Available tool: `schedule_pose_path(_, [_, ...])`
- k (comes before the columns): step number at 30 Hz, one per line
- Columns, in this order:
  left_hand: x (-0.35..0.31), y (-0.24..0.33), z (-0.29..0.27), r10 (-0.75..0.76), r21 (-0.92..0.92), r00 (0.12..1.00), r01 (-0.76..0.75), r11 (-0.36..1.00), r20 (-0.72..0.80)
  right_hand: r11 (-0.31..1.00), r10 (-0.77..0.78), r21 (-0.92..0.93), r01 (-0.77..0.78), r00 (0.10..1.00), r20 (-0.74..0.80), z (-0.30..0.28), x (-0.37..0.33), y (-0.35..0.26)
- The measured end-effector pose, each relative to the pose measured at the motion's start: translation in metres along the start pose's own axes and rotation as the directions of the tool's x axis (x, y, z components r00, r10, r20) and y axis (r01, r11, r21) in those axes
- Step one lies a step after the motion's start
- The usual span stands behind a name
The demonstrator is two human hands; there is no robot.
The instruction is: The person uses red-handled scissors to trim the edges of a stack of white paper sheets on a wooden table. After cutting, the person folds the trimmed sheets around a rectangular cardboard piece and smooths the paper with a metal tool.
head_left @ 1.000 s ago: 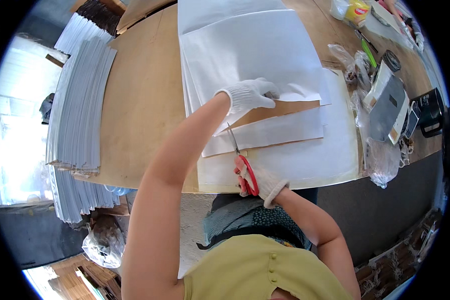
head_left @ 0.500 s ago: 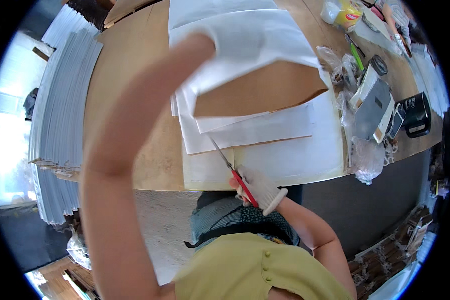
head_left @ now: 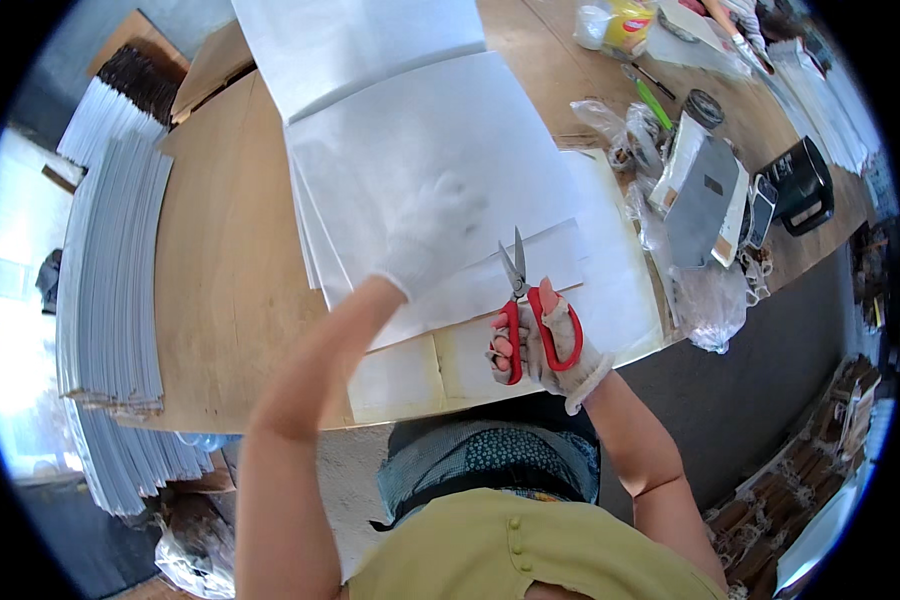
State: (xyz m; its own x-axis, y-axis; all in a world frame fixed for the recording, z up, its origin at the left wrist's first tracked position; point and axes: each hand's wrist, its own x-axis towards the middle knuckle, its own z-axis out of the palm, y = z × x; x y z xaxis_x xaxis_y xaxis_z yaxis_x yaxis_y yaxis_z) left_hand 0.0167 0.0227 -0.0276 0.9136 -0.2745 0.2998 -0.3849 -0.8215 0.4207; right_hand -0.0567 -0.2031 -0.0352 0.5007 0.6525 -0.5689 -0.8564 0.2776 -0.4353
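My right hand (head_left: pixel 573 368), in a fingertip-less whitish glove, is closed on red-handled scissors (head_left: pixel 519 291) near the table's front edge. The blades stand slightly apart and point away from me. My left hand (head_left: pixel 430 228), also in a white glove, is somewhat blurred, its fingers stretched out over a large white paper sheet (head_left: pixel 400 130). Whether the palm presses on the sheet I cannot tell. More layers of white paper show beneath it, with a white panel (head_left: pixel 550 258) along the near right side. Another white sheet (head_left: pixel 360 40) extends beyond it.
Tall stacks of folded white paper (head_left: pixel 115 270) stand along the left of the wooden table (head_left: pixel 220 270). To the right lie clear plastic bags (head_left: pixel 710 310), a grey flat plate (head_left: pixel 705 200), a phone (head_left: pixel 762 212), a black mug (head_left: pixel 800 185) and a green-handled tool (head_left: pixel 654 103). Another person's arm (head_left: pixel 720 15) shows top right.
My left hand has come down and nearer from the far part of the paper. The brown-lined opening now lies covered, white side up. The scissors have lifted and their blades have parted.
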Motion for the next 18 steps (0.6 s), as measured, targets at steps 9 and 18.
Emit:
schedule_pose_path(9, [-0.016,0.013,0.034,-0.239,0.123,0.968,0.228,0.966,0.076,0.952,-0.142,-0.276,0.129,0.99,-0.024,-0.018,0.018,-0.016])
schedule_pose_path(18, [-0.013,0.022,0.027,-0.209,0.194,0.971,0.185,0.963,0.111,0.982,-0.035,-0.185,0.024,0.998,-0.057,-0.033,0.022,-0.021])
